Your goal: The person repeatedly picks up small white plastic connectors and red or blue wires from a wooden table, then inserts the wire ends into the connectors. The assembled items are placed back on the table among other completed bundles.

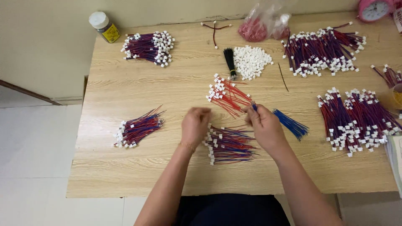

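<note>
1. The right hand (266,125) has its grip pinched on the end of a thin blue wire (254,107), thumb and fingertips pressed together just above the loose red wires (228,95). A hold that small could let the wire slip out and drop among the others.
2. The left hand (194,125) is curled loosely shut; whether its grip holds anything I cannot tell. It hangs at the white-capped end of the mixed red-and-blue bundle (228,144) lying between both hands, and a brush of the knuckles could fan that bundle apart.
3. The loose blue wires (292,124) lie just beside the right wrist. A drag of the forearm could sweep them into the mixed bundle and muddle the sorted stock.
4. Farther out, the heap of white connectors (251,62) sits unfenced on the bench (138,175); a snagged wire could scatter them.
5. The finished bundles at the right (360,121) lie near the bench edge, so a nudge could push some off.
</note>
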